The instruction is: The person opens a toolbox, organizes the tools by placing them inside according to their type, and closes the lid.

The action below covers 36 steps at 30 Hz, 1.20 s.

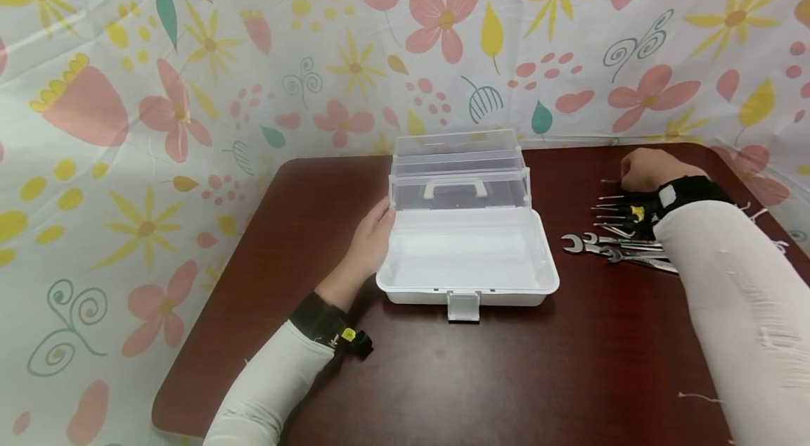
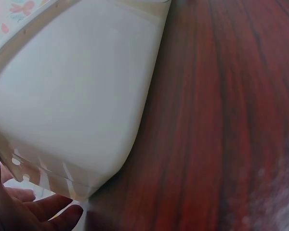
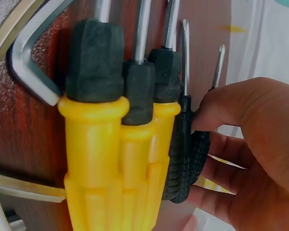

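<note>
A white toolbox (image 1: pixel 468 256) with a clear lid (image 1: pixel 458 164) stands open on the table, nothing inside it. My left hand (image 1: pixel 373 238) rests against its left side near the hinge; in the left wrist view its loosely bent fingers (image 2: pixel 62 219) lie by the box's end wall. At the far right, my right hand (image 1: pixel 654 170) pinches a thin black-handled screwdriver (image 3: pixel 201 151) between thumb and fingers. Another black screwdriver (image 3: pixel 183 163) lies beside it, then several yellow-handled screwdrivers (image 3: pixel 94 149). Part of the pinched handle is hidden by the fingers.
Several wrenches (image 1: pixel 623 242) lie nearer me than the screwdrivers, partly under my right sleeve (image 1: pixel 728 277). A bent hex key (image 3: pixel 26 57) shows beside the yellow handles. A flowered cloth (image 1: pixel 405 45) hangs behind the dark red table (image 1: pixel 506 376).
</note>
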### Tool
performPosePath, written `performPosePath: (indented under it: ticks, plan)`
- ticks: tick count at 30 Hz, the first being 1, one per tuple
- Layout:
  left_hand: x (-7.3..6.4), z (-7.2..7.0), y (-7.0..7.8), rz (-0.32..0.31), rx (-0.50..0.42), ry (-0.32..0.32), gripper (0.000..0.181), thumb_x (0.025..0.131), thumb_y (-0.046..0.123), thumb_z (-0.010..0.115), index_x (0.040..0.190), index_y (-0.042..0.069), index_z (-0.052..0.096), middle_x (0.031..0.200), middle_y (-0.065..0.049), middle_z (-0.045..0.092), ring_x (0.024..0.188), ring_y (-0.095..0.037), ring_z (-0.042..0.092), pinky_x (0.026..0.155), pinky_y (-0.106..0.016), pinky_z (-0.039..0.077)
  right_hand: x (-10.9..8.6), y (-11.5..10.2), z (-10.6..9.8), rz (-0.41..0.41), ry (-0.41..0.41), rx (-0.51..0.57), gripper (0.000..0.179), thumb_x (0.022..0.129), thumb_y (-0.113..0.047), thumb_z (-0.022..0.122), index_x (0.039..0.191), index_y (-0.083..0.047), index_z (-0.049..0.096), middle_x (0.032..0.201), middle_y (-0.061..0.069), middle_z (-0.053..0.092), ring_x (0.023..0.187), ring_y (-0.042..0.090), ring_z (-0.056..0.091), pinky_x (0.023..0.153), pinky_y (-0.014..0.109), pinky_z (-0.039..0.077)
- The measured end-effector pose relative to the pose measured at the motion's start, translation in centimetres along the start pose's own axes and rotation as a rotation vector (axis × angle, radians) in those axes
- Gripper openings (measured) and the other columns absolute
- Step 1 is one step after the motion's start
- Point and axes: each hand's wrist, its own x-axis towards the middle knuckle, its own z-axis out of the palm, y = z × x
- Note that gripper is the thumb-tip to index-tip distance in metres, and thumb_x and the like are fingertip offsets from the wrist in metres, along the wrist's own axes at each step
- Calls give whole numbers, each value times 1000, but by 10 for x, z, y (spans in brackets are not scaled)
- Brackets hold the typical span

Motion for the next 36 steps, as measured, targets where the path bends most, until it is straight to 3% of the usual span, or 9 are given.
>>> performPosePath:
  ticks: [7,12,16,25,30,36]
  plan:
    - [-1,-1,1,-4,0,0,57,110,43,37,161,17,37,164,-4,42,154,-23,35,129,-49,27,1,-11,-16,-55,81,-28,7,83,-7,56,76,-6,57,63,3,47,61,23,44,57,35,33]
    - [-1,-1,0,-17,1,-2,58,110,43,37,161,17,36,164,-4,42,154,-23,36,128,-48,28,4,-37,-40,-101,128,-31,9,84,-8,60,89,0,60,74,11,59,66,26,50,58,37,40]
    - [-1,-1,0,-17,-5,-7,58,110,43,37,161,17,36,164,-4,42,154,-23,37,128,-49,28,7,-70,-66,-178,177,-94,18,85,-11,67,97,2,67,83,15,69,71,27,59,61,38,46]
    - [0,-1,1,6,-5,-2,58,110,43,37,161,15,36,165,-6,41,154,-25,36,129,-48,27,15,-160,-111,-266,196,-151,15,85,-16,69,93,-2,69,80,10,67,72,25,55,65,35,42]
    - [0,-1,0,-1,-7,-4,58,110,43,37,161,15,36,165,-5,40,155,-25,34,129,-48,26,22,-209,-116,-341,171,-169,15,85,-16,68,94,-4,69,81,7,65,74,24,55,67,35,42]
    - [1,-1,-3,36,-2,-1,55,110,41,37,160,16,39,162,-6,46,152,-25,40,127,-51,29,36,-252,-101,-382,106,-149,15,89,-16,64,100,-7,68,88,9,64,78,26,54,68,37,44]
